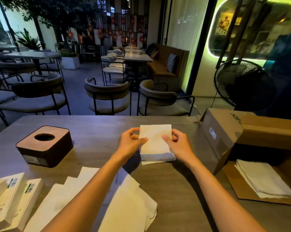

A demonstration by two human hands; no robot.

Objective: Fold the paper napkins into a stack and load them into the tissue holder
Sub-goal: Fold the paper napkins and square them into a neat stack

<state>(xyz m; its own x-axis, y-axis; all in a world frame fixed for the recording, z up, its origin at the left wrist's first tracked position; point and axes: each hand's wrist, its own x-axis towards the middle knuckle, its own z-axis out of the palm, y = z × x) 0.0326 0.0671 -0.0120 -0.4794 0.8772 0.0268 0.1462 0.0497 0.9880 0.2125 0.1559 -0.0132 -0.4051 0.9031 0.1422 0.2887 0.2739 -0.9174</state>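
Both hands hold one white napkin (155, 143) over the table (97, 129), near the middle. The left hand (130, 144) pinches its left edge w/ thumb on top and fingers curled behind. The right hand (178, 144) pinches the right edge the same way, thumb on the front. The napkin's top part stands up toward the camera; its bottom edge lies on the table, touching.

The holder (45, 145), dark w/ a round hole on top, stands to the left, well apart from the hands. Loose napkins (124, 198) lie spread near the front edge, btw the forearms and to the left. Wrapped packs (12, 198) sit at the front left corner. On the right is a cardboard box (225, 131), and a folded stack (262, 180) rests on its flap.
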